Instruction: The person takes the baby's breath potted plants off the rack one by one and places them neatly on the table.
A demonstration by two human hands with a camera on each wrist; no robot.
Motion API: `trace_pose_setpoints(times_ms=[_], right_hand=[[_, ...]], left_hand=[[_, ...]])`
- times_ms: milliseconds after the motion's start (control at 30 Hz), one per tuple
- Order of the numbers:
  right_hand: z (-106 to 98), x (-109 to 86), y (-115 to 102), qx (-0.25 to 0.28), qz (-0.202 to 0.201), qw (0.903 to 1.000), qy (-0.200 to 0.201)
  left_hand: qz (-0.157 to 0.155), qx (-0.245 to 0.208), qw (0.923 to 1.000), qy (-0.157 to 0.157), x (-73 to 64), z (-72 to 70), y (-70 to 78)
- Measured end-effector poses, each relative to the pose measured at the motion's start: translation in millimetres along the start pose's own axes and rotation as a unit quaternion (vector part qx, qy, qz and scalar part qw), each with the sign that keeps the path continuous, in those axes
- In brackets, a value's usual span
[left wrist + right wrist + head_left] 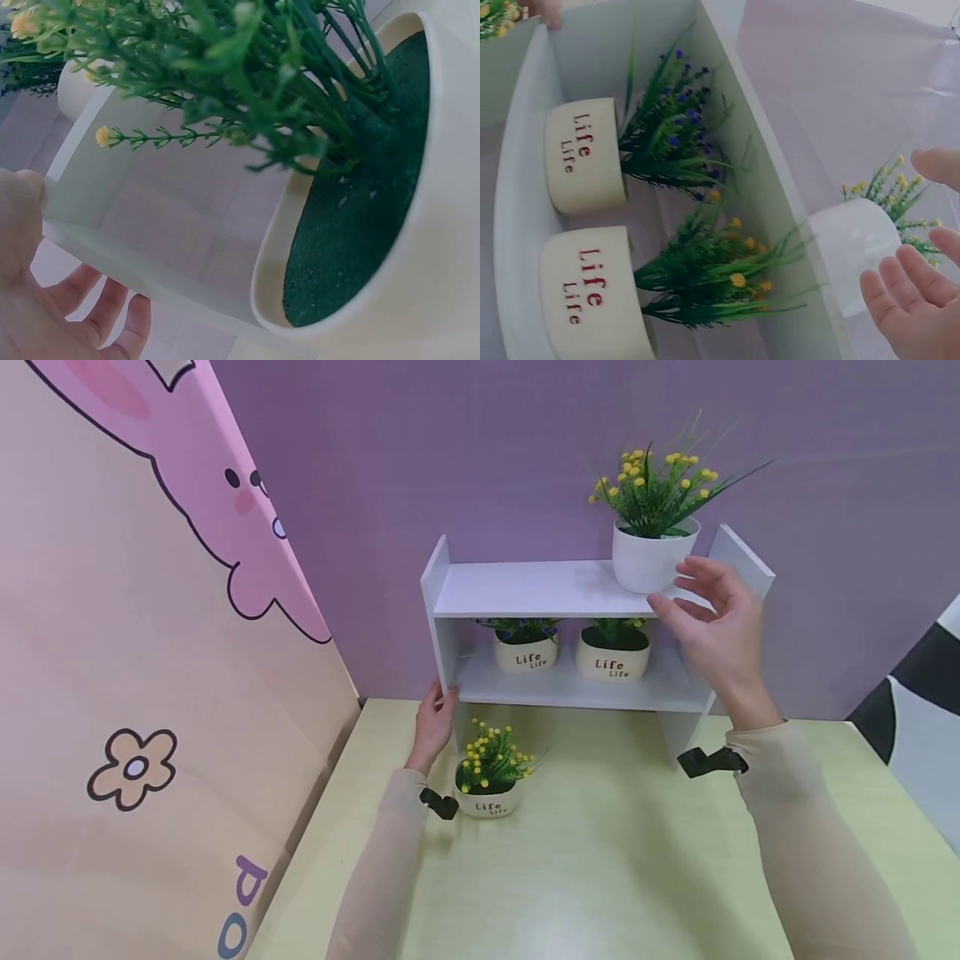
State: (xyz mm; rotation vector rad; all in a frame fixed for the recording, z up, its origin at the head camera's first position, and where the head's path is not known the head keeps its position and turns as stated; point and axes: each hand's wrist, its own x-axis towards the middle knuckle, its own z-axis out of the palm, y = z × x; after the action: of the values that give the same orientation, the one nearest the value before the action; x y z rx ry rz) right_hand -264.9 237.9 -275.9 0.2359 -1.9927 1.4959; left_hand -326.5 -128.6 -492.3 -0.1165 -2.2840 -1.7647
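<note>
A white two-tier shelf stands on the table against the wall. My left hand holds its left side panel near the lower board, the thumb on one side and the fingers on the other. On the top board, toward the right, sits a round white pot with yellow flowers. Beside that pot my right hand is raised, thumb and fingers spread apart around nothing; the right wrist view shows its fingertips close to the white pot.
On the lower board stand two cream "Life" pots, one with blue flowers and one with yellow. Another cream pot with yellow flowers sits on the table by my left wrist. A decorated wall rises at left.
</note>
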Motion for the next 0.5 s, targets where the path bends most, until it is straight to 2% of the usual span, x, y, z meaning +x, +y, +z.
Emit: trace_pose_setpoints(times_ms=[133,500], right_hand=[[-2.2,9.9,-1.8,0.003,0.019,0.9998,0.005],[-3.1,26.2,4.4,-0.027,0.038,0.9988,0.015]], left_hand=[[-0.001,0.002,1.0,0.005,0.0,-0.8,0.5],[0.004,-0.008,0.9999,0.014,-1.4,1.8,-1.0]])
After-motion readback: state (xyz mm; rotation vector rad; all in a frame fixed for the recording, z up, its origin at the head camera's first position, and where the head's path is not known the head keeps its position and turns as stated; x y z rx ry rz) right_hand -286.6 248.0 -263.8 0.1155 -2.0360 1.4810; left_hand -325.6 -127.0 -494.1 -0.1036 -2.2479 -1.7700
